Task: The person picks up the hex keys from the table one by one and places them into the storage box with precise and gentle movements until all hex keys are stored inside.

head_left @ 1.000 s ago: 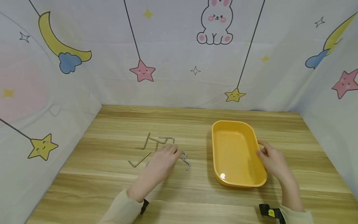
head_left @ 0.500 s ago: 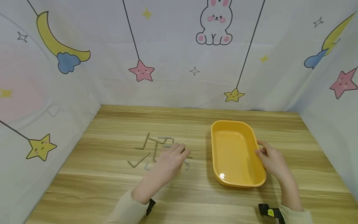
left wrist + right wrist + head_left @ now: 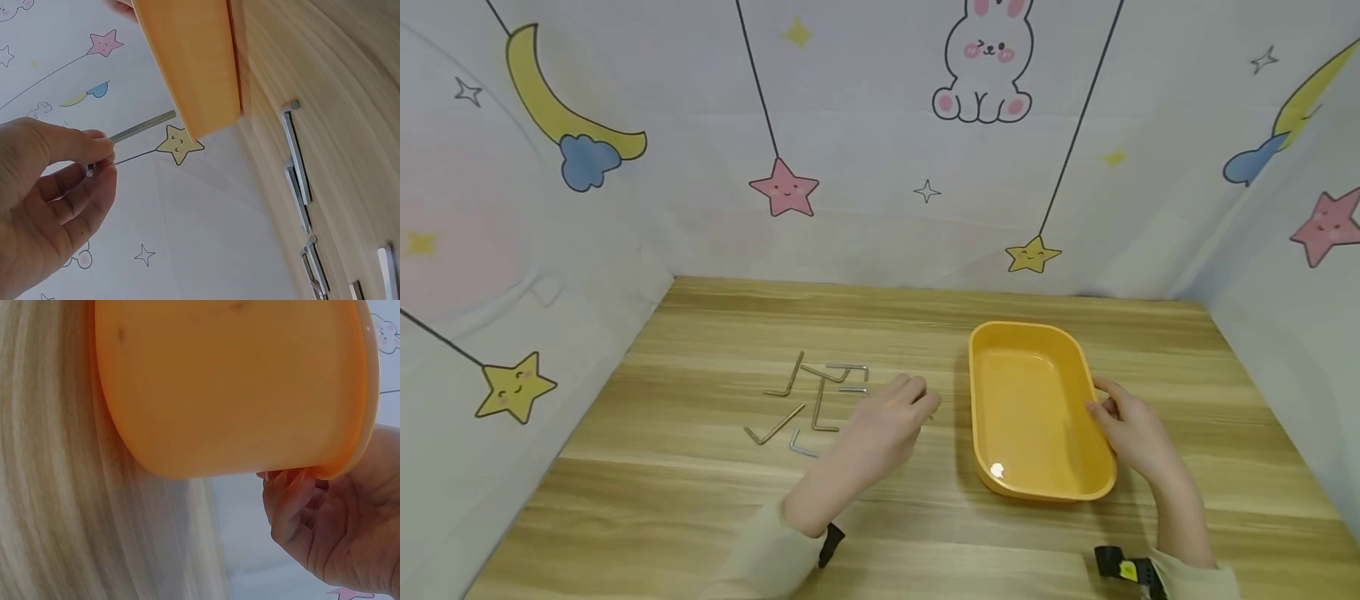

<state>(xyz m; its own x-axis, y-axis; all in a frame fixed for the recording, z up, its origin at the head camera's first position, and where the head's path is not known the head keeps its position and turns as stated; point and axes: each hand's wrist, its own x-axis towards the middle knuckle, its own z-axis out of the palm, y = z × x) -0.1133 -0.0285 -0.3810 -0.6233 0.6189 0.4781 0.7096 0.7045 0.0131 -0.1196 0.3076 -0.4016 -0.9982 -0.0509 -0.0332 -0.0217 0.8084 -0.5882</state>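
Observation:
My left hand (image 3: 880, 425) is raised above the table, left of an orange-yellow plastic tray (image 3: 1026, 417). Between thumb and fingers it pinches a hex key (image 3: 144, 126), its long arm pointing towards the tray in the left wrist view. Most of that key is hidden behind the hand in the head view. My right hand (image 3: 1135, 433) holds the tray by its right rim, thumb at the rim and fingers against the outer wall (image 3: 237, 394). Several more L-shaped hex keys, such as a bronze one (image 3: 775, 425) and a silver one (image 3: 801, 446), lie left of my left hand.
The wood-grain table (image 3: 985, 550) is bounded by a printed cloth (image 3: 865, 242) at the back and both sides. A black wrist strap (image 3: 1138, 571) sits at the right sleeve. Hex keys lie scattered on the table's left-centre part.
My left hand has lifted away from the hex keys and moved right towards the tray, with a hex key in its fingers. The right hand and the tray have stayed in place.

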